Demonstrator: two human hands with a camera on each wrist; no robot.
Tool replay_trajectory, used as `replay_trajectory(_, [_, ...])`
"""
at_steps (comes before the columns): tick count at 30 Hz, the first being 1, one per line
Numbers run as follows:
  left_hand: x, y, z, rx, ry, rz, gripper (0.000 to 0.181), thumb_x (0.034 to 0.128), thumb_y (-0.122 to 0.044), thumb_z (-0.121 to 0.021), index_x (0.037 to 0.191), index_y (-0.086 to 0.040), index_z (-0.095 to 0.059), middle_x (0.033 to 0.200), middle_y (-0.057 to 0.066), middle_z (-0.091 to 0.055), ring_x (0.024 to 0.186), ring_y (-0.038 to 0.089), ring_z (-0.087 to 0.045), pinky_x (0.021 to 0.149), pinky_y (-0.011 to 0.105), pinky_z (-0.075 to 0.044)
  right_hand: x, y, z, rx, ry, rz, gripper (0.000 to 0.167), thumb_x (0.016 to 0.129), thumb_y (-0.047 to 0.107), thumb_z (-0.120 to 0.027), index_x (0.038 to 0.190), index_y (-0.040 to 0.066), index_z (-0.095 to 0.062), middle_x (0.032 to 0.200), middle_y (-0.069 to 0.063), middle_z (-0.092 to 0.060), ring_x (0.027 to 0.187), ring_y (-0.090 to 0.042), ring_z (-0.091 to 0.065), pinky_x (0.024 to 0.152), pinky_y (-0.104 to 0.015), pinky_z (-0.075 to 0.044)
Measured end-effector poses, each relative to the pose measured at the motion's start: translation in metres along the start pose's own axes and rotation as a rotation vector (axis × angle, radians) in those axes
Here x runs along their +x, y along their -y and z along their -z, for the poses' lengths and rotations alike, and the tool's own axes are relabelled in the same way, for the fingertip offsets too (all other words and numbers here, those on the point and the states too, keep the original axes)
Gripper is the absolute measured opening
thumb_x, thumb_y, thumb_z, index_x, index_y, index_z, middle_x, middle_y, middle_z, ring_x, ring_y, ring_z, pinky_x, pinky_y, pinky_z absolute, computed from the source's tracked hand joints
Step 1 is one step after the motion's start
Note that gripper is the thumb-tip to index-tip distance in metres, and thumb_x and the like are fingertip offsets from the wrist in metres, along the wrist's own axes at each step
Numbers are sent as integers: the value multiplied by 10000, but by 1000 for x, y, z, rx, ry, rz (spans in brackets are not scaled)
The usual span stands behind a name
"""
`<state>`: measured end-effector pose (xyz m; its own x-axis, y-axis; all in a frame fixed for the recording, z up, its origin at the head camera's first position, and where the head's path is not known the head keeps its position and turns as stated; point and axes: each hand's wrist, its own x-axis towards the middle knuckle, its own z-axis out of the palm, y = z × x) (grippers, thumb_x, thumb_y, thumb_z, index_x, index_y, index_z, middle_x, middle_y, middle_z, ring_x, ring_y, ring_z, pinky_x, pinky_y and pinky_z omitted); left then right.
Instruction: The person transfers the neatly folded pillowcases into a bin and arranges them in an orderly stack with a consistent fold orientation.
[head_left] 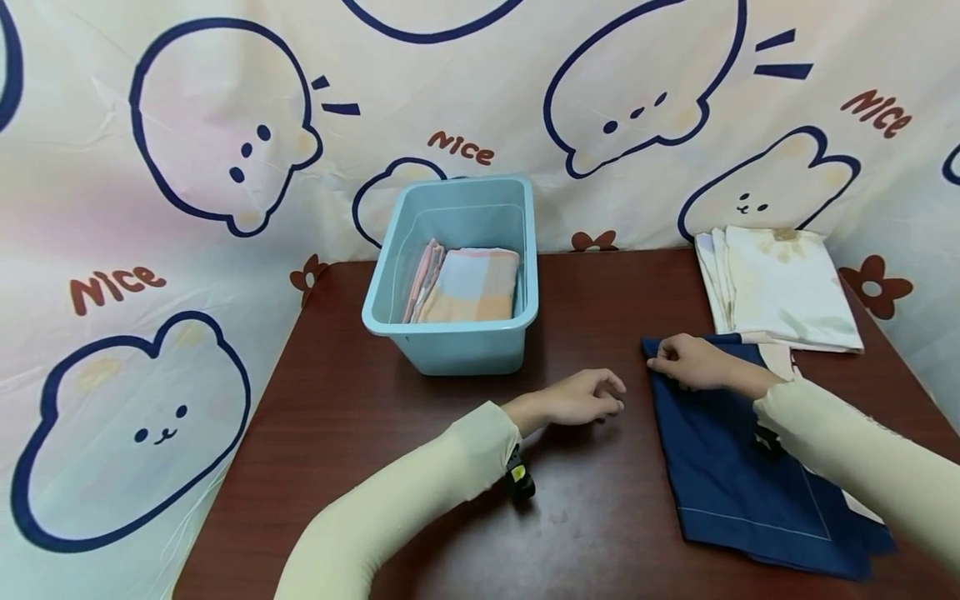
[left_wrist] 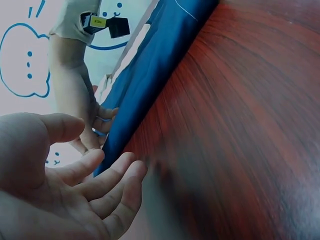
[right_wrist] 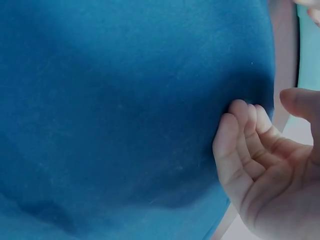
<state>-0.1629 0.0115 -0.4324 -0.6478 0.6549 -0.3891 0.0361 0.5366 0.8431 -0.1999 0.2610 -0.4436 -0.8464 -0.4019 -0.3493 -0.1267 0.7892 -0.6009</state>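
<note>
A navy blue folded cloth (head_left: 738, 467) with a pale stitched line lies at the right of the table, cream fabric showing along its right side. My right hand (head_left: 693, 362) rests on its far left corner. In the right wrist view, the fingertips (right_wrist: 239, 111) touch the blue fabric near its edge, while the thumb stands apart from them. Left of the cloth, my left hand (head_left: 581, 397) hovers over the bare wood, palm turned toward the cloth. Its fingers (left_wrist: 107, 182) are loosely bent and hold nothing.
A light blue plastic bin (head_left: 461, 346) stands at the back, with folded checked fabric (head_left: 476, 283) inside. Behind the navy cloth lies a folded white floral cloth (head_left: 787, 287). A printed curtain (head_left: 225, 350) borders the dark wooden table (head_left: 337, 400).
</note>
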Motion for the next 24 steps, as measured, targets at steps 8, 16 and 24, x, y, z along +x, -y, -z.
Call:
replay_trajectory(8, [9, -1, -12, -93, 3, -8, 328, 1027, -150, -558, 1326, -15, -554, 1183, 152, -704, 968, 289, -713, 729, 221, -506, -10, -9, 7, 64, 28, 8, 314, 1060, 275, -520, 897, 22, -610, 768, -71, -614, 614, -179, -591, 545, -329, -505])
replay_trajectory(16, [15, -5, -21, -129, -14, 15, 325, 1016, -166, -579, 1317, -44, -568, 1142, 108, -730, 891, 225, -720, 651, 207, -479, -34, -26, 22, 97, 26, -52, 344, 1077, 300, -484, 1032, -16, -613, 890, -80, -628, 668, -164, -615, 576, -319, -521])
replay_trajectory(24, [20, -16, -29, -144, -29, 32, 380, 1006, -204, -595, 1366, -106, -521, 1138, 117, -731, 904, 220, -715, 663, 221, -477, -55, -43, 33, 105, -24, -58, 372, 1077, 297, -484, 1113, -52, -608, 910, -81, -620, 644, -144, -608, 560, -304, -513])
